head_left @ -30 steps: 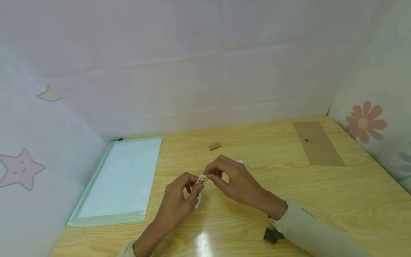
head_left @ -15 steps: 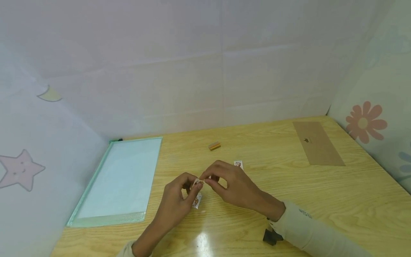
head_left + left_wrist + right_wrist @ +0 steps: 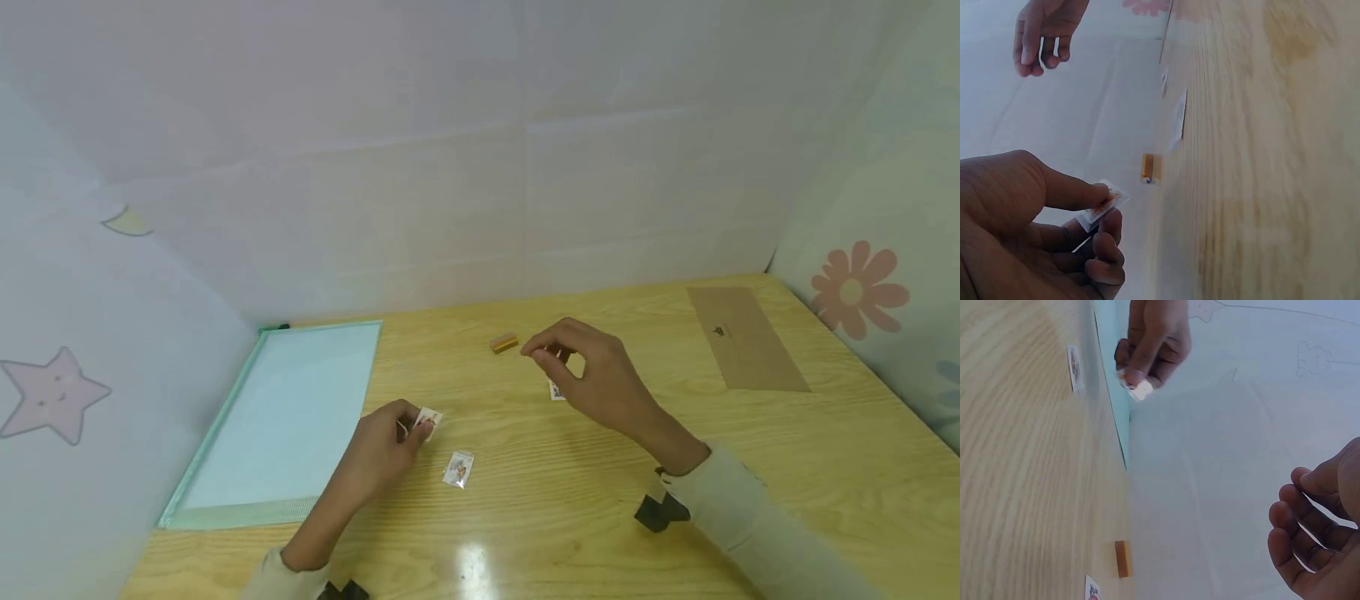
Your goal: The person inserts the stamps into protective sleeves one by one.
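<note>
Two bare hands are in my head view, well apart over a wooden table [image 3: 570,533] with a pale yellow grain. The left hand [image 3: 382,446] is grasping a small white rectangular packet with a coloured print [image 3: 429,419]. Through the left wrist camera I see the thumb pressed on its face and fingers curled behind, with the packet tilted and clear of the tabletop. The right hand [image 3: 588,367] hangs over the table, fingers loosely bent and thumb close to the forefinger; I read its grip as released.

On the wood between the two hands, nearer to me, lies a second white printed packet [image 3: 458,470], flat. A third white printed piece [image 3: 557,392] shows only in part, since the right hand covers the rest from my angle. Just beyond those fingertips sits a small orange-and-brown block [image 3: 503,342].

Over on the left I have a large flat pale-blue rectangular pouch with mint-green edging [image 3: 300,400], its near right corner hidden by the left forearm. Far right, a thin brown rectangular sheet with a dark emblem [image 3: 757,350] lies flat, close to the wall panel with a red flower [image 3: 859,291].
</note>
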Action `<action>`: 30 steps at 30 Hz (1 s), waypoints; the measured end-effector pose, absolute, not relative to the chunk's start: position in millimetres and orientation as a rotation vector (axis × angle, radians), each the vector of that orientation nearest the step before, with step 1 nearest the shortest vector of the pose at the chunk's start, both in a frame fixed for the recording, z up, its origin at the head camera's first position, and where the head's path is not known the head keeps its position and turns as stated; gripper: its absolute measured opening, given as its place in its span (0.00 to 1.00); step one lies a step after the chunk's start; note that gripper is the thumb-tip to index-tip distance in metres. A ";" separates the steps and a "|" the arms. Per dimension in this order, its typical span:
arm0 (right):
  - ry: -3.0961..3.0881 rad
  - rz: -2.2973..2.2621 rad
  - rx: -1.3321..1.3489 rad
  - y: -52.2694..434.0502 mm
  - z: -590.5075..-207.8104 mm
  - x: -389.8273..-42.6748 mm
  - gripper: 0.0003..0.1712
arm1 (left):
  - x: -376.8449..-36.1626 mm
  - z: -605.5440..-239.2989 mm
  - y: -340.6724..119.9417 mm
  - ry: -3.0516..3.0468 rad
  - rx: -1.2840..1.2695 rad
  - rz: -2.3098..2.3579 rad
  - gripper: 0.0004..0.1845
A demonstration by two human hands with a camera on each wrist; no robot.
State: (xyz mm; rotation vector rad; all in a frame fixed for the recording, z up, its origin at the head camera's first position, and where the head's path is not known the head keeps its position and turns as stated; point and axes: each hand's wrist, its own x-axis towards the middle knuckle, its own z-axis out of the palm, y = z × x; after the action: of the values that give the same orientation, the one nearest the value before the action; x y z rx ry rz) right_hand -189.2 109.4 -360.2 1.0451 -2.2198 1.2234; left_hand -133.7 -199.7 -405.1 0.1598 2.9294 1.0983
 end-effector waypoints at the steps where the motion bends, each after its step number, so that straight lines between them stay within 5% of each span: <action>1: -2.228 1.230 1.027 112.7 -358.7 -191.0 0.07 | -134.9 -405.9 -202.3 2.920 0.136 1.077 0.06; 13: -2.386 1.181 0.956 132.9 -368.3 -213.0 0.07 | -139.0 -417.5 -213.7 2.981 0.142 0.869 0.07; 21: -2.497 1.119 0.929 155.6 -381.2 -228.8 0.08 | -137.3 -410.7 -218.4 3.197 0.200 0.561 0.17; 30: -2.749 1.234 0.937 182.9 -418.8 -250.4 0.16 | -174.2 -406.3 -225.7 3.355 0.271 0.509 0.20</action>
State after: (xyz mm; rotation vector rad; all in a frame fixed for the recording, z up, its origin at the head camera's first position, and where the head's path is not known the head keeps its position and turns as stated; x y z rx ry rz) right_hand -250.4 182.9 -418.8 0.9372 -2.7489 1.2337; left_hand -174.2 -225.7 -406.3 0.2705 3.3547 0.5087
